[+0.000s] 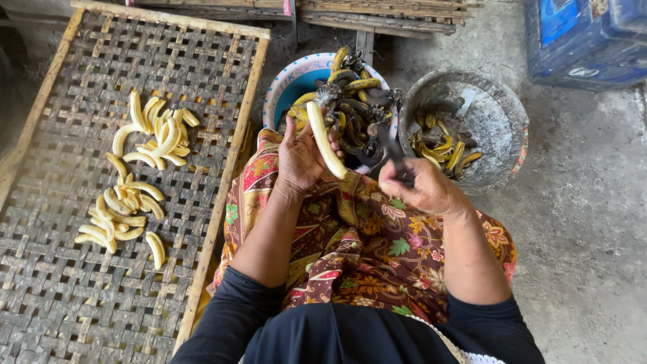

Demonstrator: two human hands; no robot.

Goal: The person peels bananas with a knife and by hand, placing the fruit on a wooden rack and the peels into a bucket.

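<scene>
Over the patterned cloth (pixel 364 236) on the person's lap, the left hand (pixel 300 158) holds a peeled banana (pixel 325 139), its fingers and thumb wrapped around the fruit's middle so that the pale flesh stands nearly upright, tilted with its lower end to the right. Just to the right, the right hand (pixel 421 185) is closed in a fist around the dark handle of a knife (pixel 391 149), whose blade points far toward the bowls. Just beyond the hands sits a blue bowl (pixel 291 84) with a white patterned rim, heaped with blackened, unpeeled bananas (pixel 354 101). To its right stands a grey metal basin (pixel 495 118) holding yellow and black peels (pixel 445 147). On the left lies a woven bamboo tray (pixel 81 269) in a wooden frame, with peeled bananas (pixel 138 168) spread on it in loose clusters. At the far right corner stands a blue crate (pixel 586 40) on the concrete floor (pixel 586 256).
</scene>
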